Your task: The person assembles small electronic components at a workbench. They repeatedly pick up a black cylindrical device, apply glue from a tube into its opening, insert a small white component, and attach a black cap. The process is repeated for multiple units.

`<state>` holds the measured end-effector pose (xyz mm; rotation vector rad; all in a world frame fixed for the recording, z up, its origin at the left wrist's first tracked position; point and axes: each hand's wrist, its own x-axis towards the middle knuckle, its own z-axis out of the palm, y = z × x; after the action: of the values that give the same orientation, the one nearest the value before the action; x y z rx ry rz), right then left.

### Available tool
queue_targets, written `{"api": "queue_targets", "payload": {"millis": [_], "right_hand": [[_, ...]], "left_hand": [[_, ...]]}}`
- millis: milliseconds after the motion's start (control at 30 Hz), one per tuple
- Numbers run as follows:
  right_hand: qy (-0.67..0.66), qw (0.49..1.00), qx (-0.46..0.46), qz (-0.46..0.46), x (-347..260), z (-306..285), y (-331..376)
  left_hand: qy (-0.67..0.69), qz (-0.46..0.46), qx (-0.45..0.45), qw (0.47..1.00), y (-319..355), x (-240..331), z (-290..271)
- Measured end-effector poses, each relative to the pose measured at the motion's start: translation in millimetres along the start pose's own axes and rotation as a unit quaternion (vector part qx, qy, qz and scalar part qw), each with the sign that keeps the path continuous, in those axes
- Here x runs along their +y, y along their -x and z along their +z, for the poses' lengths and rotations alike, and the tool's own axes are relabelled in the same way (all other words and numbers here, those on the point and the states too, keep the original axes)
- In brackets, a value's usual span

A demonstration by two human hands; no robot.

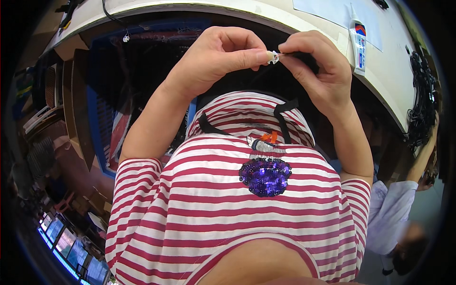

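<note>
In front of my chest, my left hand is closed in a pinch on a small white plastic piece, which sticks out past the thumb tip. From the other side, my right hand pinches a thin wire-like strand between thumb and forefinger, right against the white piece. The fingertips of both hands nearly meet there. What exactly joins the strand and the piece is too small to make out.
A white table curves along the far side. On it lie a glue tube and a bundle of black cables. A black cable with a small white end hangs over its edge. A blue crate stands left; a co-worker's arm is at right.
</note>
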<state>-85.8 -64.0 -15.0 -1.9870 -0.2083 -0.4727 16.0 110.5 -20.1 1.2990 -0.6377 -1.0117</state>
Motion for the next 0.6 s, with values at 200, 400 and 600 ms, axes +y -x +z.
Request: {"api": "queue_targets", "payload": {"millis": [200,400,600], "right_hand": [[0.089,0.994,0.007,-0.061,-1,-1,3],[0.158,0.975,0.062,-0.141,10,11,12],[0.195,0.968,0.062,-0.143,12,13,14]], "left_hand": [[0.049,0.038,0.06,0.996,0,-13,9],[0.105,0.054,0.112,0.987,-2,-24,18],[0.195,0.009,0.109,0.975,-5,-27,17]]}}
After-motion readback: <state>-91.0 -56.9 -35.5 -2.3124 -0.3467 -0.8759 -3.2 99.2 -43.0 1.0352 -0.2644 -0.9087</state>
